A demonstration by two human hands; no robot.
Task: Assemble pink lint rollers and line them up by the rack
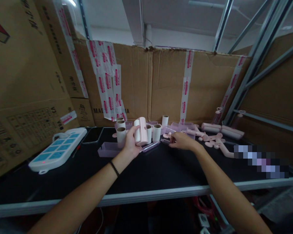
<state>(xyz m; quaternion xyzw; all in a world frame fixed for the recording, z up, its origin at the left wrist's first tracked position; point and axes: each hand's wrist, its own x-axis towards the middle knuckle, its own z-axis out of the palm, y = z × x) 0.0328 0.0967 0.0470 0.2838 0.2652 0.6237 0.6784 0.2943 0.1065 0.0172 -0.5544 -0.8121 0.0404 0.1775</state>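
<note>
A pink-and-white cylinder (142, 131) stands nearly upright, slightly tilted, above the middle of the black tabletop (161, 177). The left hand (132, 140) is clamped on it, with the thumb across its front and the fingers mostly hidden behind. A dark beaded bracelet (114, 169) circles that wrist. Just to the right of the left hand, a clear purplish tube (150, 147) lies on the tabletop, pointing away to the far right.

The right hand (182, 141) is low over the tabletop, fingers bent and drawn together at the end of a small clear piece (165, 141); whether they pinch it or only touch it, I cannot tell. Small pink parts (166, 135) lie just beyond those fingers.

White cardboard tubes stand around the cylinder: one (121, 137) just left of the left hand, another (157, 133) to the right, and one (165, 121) farther back. A translucent purple tray (109, 149) sits near the left wrist.

Farther left are a dark phone (93, 135) and a white power strip (58, 148) with blue panels. To the right lie pink handles (224, 148), and beyond them two pink-and-white rollers (232, 132). A taped cardboard wall (161, 84) rises along the far edge.
</note>
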